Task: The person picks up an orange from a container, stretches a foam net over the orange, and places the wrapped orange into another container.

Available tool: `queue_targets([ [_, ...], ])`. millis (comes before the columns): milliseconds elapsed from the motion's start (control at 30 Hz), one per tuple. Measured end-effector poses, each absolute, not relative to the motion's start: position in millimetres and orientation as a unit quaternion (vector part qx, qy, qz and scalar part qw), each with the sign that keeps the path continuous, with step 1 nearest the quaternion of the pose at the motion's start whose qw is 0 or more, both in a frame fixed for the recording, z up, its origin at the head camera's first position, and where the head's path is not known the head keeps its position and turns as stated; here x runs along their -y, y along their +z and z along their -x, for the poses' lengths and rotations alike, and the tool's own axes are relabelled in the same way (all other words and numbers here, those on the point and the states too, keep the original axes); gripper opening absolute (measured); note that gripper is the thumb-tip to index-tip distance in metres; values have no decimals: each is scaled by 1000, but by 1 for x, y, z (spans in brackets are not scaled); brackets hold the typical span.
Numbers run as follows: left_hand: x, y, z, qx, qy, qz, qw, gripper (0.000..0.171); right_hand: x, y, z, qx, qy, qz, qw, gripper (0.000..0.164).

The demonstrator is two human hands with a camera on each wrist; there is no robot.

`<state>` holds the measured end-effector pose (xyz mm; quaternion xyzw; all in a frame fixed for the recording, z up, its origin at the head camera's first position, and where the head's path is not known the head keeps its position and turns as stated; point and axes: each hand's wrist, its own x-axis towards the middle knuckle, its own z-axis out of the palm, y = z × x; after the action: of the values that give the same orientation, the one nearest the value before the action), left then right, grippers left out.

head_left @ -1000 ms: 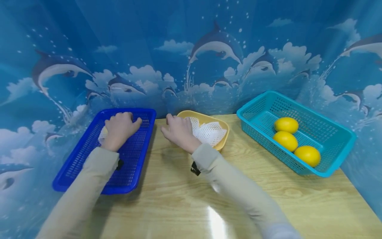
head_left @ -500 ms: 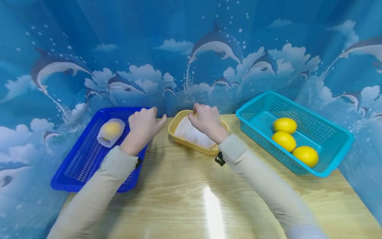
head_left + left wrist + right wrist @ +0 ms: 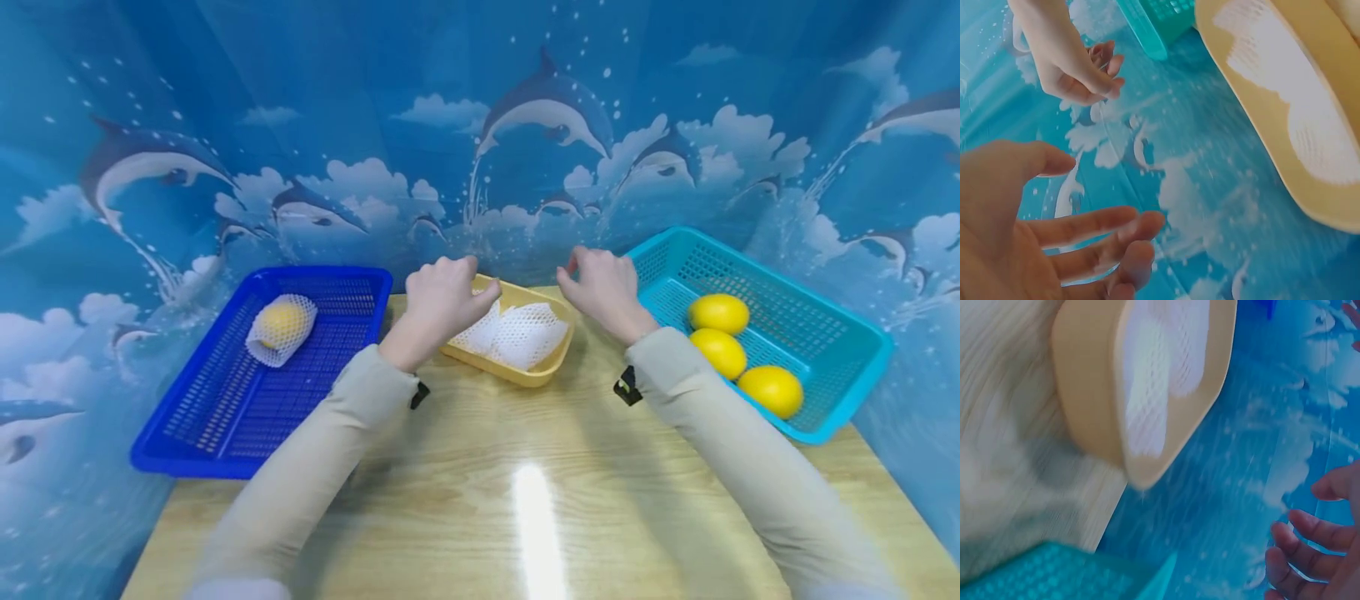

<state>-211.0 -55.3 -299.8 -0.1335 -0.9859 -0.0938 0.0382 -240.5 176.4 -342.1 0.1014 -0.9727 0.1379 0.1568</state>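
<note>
My left hand (image 3: 442,302) hovers over the left end of a yellow basket (image 3: 536,379), its fingers loosely bent and holding nothing in the left wrist view. White foam net sleeves (image 3: 528,335) lie inside that basket. Between the yellow basket and the teal basket (image 3: 862,367) is my right hand (image 3: 603,287), in the air with relaxed fingers and an empty palm in the right wrist view. Several yellow lemon-like fruits (image 3: 718,314) lie in the teal basket. One yellow fruit (image 3: 281,325) sits inside a white foam net in the dark blue basket (image 3: 345,292).
The baskets stand in a row on a light wooden table (image 3: 450,500), near its back edge. Behind them hangs a blue curtain (image 3: 337,108) printed with dolphins. Dark straps (image 3: 627,386) are worn at both wrists.
Both hands have moved right. The left came from above the netted fruit in the blue basket to the yellow basket; the right crossed over the yellow basket toward the teal one.
</note>
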Motion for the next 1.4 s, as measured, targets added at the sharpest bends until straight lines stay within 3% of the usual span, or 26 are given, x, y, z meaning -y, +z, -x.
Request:
queue_targets([
  [600,-27,-338,236,980,-124,154,20,49,-302,-337,260,975,197,-61,82,33],
  [833,-50,-364,236,975,-135,158,78,51,-346,-348,260,976,193,-61,85,32],
  [1000,-71,-381,232,973,-128,159,104,52,-361,-355,260,981,177,-52,55,40],
  [1133,-90,-394,228,975,-131,152,95,54,-367,-360,258,984,175,-18,2,52],
  [1400,-124,-415,215,981,-144,129,22,68,-374,-366,251,973,203,59,-92,68],
])
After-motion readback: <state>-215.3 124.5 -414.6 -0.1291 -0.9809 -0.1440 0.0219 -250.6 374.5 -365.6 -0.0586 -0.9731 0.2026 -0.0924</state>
